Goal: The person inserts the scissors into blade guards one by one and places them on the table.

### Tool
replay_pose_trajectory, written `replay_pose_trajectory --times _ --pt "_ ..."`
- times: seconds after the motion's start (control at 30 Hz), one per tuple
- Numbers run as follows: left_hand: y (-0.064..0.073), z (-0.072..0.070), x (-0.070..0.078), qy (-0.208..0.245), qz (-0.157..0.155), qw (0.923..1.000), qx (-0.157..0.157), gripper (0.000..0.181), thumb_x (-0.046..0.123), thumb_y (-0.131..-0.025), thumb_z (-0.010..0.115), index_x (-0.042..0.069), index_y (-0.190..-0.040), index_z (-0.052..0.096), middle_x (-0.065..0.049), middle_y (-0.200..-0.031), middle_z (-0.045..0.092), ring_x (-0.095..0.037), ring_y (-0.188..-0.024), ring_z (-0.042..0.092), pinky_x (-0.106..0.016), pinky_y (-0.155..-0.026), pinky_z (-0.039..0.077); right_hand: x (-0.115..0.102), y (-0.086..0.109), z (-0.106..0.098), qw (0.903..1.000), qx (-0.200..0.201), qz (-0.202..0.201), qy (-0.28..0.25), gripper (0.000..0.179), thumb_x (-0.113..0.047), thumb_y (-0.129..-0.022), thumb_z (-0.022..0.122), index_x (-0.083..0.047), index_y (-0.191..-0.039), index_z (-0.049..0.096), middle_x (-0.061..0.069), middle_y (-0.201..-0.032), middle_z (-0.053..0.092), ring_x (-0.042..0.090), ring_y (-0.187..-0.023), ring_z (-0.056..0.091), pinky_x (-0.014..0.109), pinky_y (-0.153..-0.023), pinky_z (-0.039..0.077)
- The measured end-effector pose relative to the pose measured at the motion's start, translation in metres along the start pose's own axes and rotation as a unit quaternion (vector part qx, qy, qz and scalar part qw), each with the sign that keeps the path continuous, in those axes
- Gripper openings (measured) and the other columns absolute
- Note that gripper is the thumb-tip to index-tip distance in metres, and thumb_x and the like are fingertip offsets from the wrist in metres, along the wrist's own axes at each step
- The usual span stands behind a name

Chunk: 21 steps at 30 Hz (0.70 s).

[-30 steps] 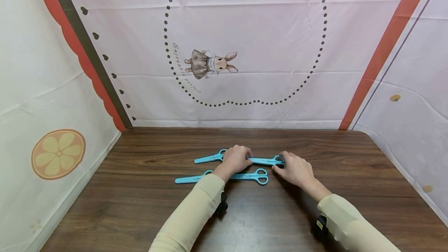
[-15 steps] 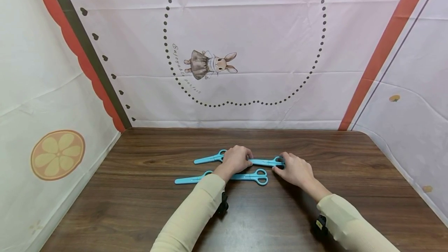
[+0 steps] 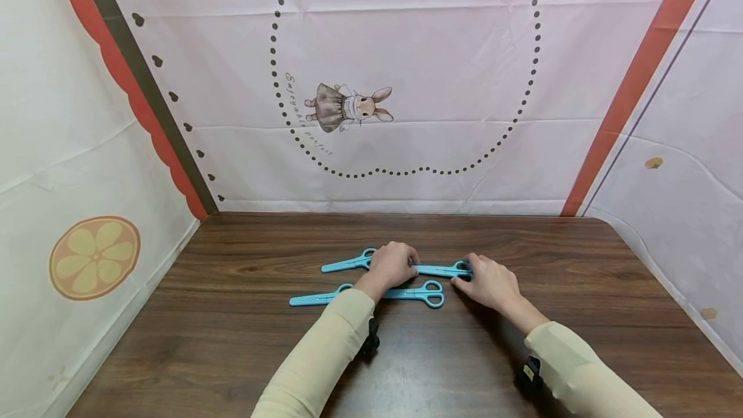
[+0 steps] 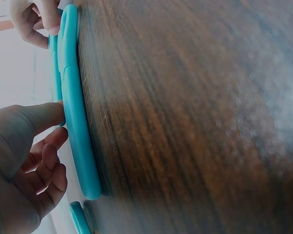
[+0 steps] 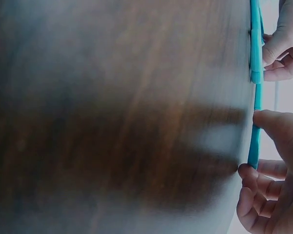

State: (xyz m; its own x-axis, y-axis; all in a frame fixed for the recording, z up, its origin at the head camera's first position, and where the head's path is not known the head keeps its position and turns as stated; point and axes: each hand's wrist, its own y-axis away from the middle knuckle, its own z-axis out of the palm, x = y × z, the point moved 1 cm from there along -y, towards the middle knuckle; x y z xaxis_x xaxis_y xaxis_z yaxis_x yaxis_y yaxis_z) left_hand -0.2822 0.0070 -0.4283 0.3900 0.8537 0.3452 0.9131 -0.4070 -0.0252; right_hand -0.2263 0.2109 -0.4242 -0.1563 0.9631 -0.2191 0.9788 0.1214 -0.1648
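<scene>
Several light-blue scissors lie end to end in two rows on the table, their blades in covers. In the far row, the right scissors [image 3: 438, 270] are between both hands. My left hand [image 3: 391, 266] pinches their blade end with thumb and fingers. The right hand [image 3: 492, 281] grips the same pair at the handle loops. Left of my left hand are the other far scissors [image 3: 345, 264], their handle partly covered by that hand. Below, the near right scissors [image 3: 412, 293] and near left scissors [image 3: 316, 299] are partly hidden by the left wrist.
A brown wood-grain table [image 3: 220, 340] carries everything. Behind it hangs a pale printed cloth [image 3: 464, 69] with a rabbit drawing [image 3: 348, 107], and similar cloth closes off both sides. Each sleeve bears a small black wrist camera [image 3: 528, 373].
</scene>
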Motion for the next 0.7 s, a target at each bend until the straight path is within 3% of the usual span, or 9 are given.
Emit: replay_pose_trajectory --times 0.7 --pt "0.0005 -0.0013 0.0009 -0.002 0.007 1.0000 0.001 0.008 0.028 -0.082 0.070 0.024 -0.089 0.070 0.010 -0.077 0.062 -0.008 -0.063 0.054 -0.026 -0.054 0.043 -0.0028 0.0009 -0.0008 0.9997 -0.020 0.002 0.013 0.046 -0.044 -0.079 0.067 -0.007 -0.105 0.059 0.003 -0.078 0.056 0.017 -0.058 0.048 0.033 -0.046 0.037"
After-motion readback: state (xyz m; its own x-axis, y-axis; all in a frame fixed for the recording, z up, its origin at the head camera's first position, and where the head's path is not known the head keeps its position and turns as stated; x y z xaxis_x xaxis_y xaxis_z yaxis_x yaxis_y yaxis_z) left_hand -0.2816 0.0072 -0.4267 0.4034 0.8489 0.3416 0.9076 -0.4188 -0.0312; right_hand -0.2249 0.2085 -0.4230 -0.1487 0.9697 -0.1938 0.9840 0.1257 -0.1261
